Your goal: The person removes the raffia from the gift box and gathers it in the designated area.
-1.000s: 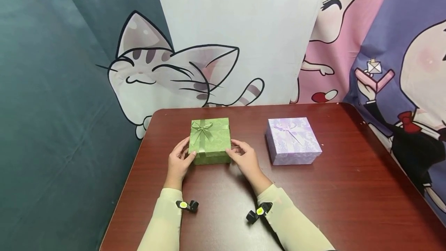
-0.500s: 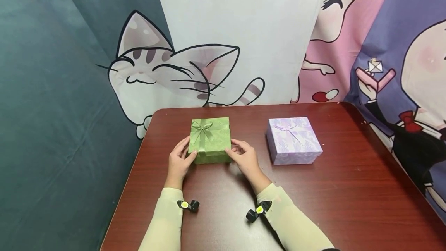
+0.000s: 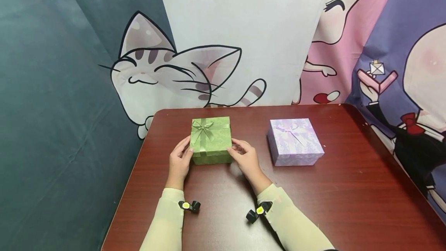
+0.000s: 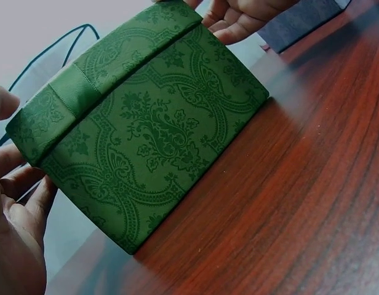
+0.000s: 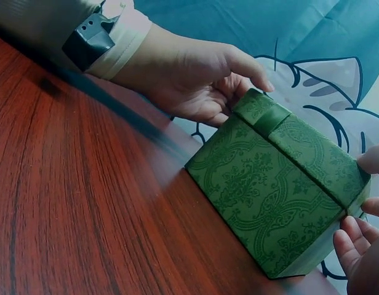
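Observation:
A green gift box [image 4: 159,135] with a damask pattern stands on the table, its lid [image 3: 219,134] tied with a green ribbon and bow. My left hand [image 3: 179,162] holds the lid at its left side, thumb at the near left corner. On the opposite side my right hand [image 3: 248,162] grips the lid, its thumb by the near right corner. In the right wrist view, fingertips [image 5: 343,246] of the right hand sit right at the lid's lower edge. A dark seam runs between lid and base. The box's inside is hidden.
A lavender gift box [image 3: 296,142] with a ribbon bow stands to the right on the reddish-brown wooden table [image 3: 348,204]. Cartoon-printed cloth [image 3: 261,30] hangs behind the table's far edge. Small black cameras [image 3: 189,206] are strapped to both wrists.
The left thumb has slid left, off the lid's front face to its corner. Relative to the table, the green lid sits very slightly higher. The view has shifted a little.

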The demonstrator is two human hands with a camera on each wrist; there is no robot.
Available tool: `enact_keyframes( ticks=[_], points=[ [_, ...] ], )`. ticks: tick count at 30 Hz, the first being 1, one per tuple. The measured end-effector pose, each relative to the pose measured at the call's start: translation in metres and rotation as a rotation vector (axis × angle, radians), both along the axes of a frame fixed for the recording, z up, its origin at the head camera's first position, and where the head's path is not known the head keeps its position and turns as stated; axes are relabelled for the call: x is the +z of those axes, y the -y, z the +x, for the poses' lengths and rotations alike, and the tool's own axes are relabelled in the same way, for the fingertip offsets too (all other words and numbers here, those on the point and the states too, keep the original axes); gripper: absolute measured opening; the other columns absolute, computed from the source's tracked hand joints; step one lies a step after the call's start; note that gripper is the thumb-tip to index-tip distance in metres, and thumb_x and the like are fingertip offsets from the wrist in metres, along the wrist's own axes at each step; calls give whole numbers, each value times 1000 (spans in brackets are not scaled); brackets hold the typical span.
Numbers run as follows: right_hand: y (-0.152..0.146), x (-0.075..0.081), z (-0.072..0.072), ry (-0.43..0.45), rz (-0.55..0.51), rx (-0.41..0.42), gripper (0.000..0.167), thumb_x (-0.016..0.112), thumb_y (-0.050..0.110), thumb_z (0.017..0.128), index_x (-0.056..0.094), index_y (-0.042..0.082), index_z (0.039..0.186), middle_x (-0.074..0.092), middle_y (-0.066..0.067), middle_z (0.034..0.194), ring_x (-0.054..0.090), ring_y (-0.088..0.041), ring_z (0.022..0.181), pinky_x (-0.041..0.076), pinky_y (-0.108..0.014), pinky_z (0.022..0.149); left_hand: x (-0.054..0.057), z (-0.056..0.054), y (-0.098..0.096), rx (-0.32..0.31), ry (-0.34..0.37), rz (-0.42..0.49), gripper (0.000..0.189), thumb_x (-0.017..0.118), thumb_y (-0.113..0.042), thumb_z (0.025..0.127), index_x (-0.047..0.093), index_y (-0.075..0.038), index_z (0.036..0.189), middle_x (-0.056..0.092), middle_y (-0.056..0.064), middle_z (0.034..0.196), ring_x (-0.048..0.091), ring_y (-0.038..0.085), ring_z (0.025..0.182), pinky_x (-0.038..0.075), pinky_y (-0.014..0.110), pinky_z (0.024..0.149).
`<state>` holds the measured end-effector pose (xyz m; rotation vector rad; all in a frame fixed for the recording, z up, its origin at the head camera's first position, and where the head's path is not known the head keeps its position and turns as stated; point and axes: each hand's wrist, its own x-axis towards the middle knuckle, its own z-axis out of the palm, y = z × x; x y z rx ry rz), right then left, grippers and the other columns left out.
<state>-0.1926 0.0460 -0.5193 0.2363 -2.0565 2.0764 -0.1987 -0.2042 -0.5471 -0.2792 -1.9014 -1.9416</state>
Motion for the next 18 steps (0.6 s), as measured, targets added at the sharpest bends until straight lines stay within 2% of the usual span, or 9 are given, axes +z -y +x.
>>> enact_keyframes(
  ticks=[4,8,11,13,15,18],
  points=[
    [0,-19,-9,1,-18,-17,40,79,-6,87,69,-10,125,67,-30,114,66,-40,99,56,-19,82,0,-1,0,1,1,-10,41,63,11,97,60,10,138,55,28,145,52,33,137,43,28,111],
    [-1,-22,-10,-18,-40,-8,40,80,-4,86,71,-6,126,68,-26,112,66,-34,98,55,-17,81,0,0,0,-1,9,-7,43,61,14,96,58,13,138,52,30,147,48,38,139,42,31,112],
    [-1,-21,-9,-33,-41,3,41,81,-3,86,71,-5,126,68,-25,111,66,-32,97,55,-19,80,0,0,0,-7,5,-2,44,60,16,95,55,15,139,50,32,148,46,40,140,42,34,113],
    [-1,-20,-8,-41,-43,7,41,81,-3,86,72,-5,126,68,-25,111,66,-33,97,55,-19,80,6,3,-1,-15,2,2,45,59,18,95,53,17,139,48,34,148,45,41,140,41,38,114],
    [-1,-15,-5,-48,-46,14,41,80,-3,87,70,-6,127,67,-27,112,65,-37,97,55,-19,80,15,8,-4,-21,-3,6,46,59,18,94,51,20,139,46,38,148,44,44,140,41,40,114],
    [-1,-2,1,-63,-58,34,42,78,-6,87,66,-13,128,64,-34,115,62,-49,99,54,-19,80,16,9,-4,-23,-21,11,46,61,18,94,53,18,139,46,38,148,45,42,140,42,37,114]
  ],
)
